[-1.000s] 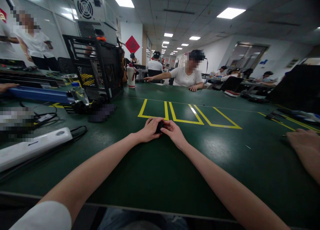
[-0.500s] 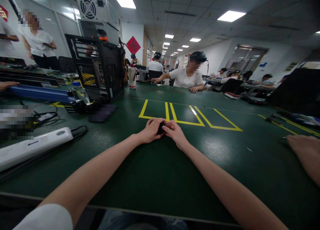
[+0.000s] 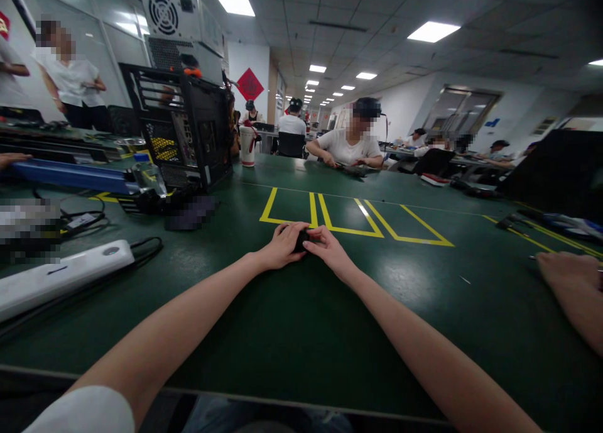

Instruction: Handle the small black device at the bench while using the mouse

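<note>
Between my two hands, low on the green tabletop (image 3: 301,332), is a small black rounded object (image 3: 301,240). Fingers cover most of it, so I cannot make out its kind. My left hand (image 3: 284,244) curls over its left side and top. From the right, my right hand (image 3: 328,249) pinches at its edge with thumb and fingertips. Just beyond my hands, yellow tape outlines (image 3: 355,234) mark box shapes on the table.
At the left stand an open black computer case (image 3: 188,128), a white power strip (image 3: 66,279) and a clear bottle (image 3: 149,175). A paper cup (image 3: 247,146) is behind. Another person's hand (image 3: 572,282) rests at the right edge. A person (image 3: 351,137) sits across the table.
My hands stay nearly still around the black object. The person across has drawn the outstretched arm in and now has both hands at a dark flat item.
</note>
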`<state>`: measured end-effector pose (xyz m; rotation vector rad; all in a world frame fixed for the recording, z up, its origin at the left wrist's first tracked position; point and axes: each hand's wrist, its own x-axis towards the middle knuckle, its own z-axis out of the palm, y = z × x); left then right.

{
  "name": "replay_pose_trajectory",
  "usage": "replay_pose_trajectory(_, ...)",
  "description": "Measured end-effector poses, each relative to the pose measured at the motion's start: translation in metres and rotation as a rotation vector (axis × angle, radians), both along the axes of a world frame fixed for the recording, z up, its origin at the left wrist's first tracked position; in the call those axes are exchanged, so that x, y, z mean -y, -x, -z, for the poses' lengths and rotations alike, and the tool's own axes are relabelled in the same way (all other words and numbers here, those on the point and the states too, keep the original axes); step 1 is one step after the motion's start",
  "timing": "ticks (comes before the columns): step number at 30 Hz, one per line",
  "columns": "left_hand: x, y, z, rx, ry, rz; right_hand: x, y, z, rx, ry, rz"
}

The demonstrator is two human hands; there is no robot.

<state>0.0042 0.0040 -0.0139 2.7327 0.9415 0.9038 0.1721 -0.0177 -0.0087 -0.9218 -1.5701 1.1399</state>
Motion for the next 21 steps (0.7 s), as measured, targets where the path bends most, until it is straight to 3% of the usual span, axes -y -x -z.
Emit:
replay_pose_trajectory(9, -0.0006, -0.0008, 0.0003, 0.014, 0.012, -0.004, -0.0077, 0.0003, 0.0062, 0.031, 0.05, 0.075)
replay_pose_trajectory(16, -0.0013, -0.0011, 0.0015, 0.015, 0.001, -0.015, -0.0045, -0.0017, 0.0031, 0.014, 0.022, -0.02)
replay_pose_trajectory(21, -0.0019, -0.0017, 0.002, 0.007, -0.023, -0.013, -0.0023, 0.0014, 0.0007, 0.016, -0.001, 0.062)
